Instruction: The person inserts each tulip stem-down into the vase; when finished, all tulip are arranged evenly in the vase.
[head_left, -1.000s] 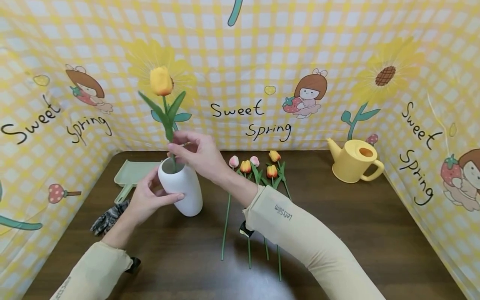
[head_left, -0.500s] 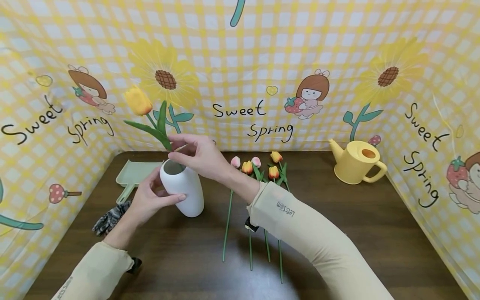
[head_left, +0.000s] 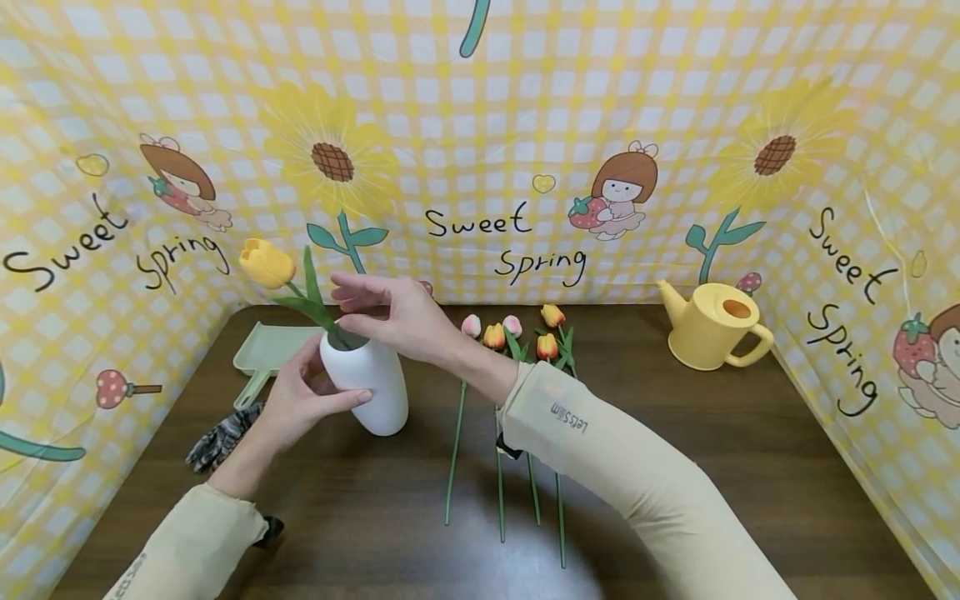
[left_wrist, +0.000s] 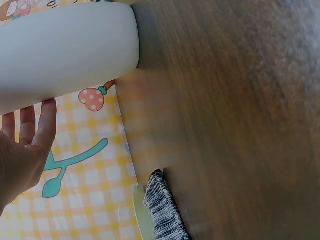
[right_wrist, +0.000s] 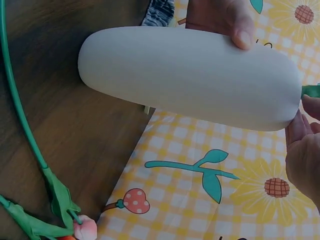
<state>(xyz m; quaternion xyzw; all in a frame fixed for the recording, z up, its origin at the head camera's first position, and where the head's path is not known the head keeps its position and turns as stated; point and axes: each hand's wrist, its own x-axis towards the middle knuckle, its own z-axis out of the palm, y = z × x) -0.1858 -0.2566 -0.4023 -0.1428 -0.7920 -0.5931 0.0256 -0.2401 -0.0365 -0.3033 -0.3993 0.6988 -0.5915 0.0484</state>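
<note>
A white vase (head_left: pixel 369 387) stands on the dark table, with my left hand (head_left: pixel 298 398) holding it round its near left side. In the left wrist view, the fingertips (left_wrist: pixel 48 117) lie against the vase wall. A yellow tulip (head_left: pixel 268 264) stands in the vase, leaning left over the rim, its lower stem hidden inside. My right hand (head_left: pixel 405 315) is at the vase mouth beside the tulip's leaves, its fingers loosely extended and apart from the flower head. In the right wrist view, its thumb lies close to the green at the mouth (right_wrist: pixel 310 91).
Several tulips, pink (head_left: pixel 471 325) and orange (head_left: pixel 547 346), lie at the middle of the table. A yellow watering can (head_left: pixel 701 329) stands at the back right. A green dustpan (head_left: pixel 273 350) and a patterned grey glove (head_left: pixel 222 440) lie left of the vase. Checked cloth walls surround the table.
The yellow tulip has gone down into the vase and tipped left. My right hand's fingers have loosened from its stem. The left hand keeps its hold on the vase.
</note>
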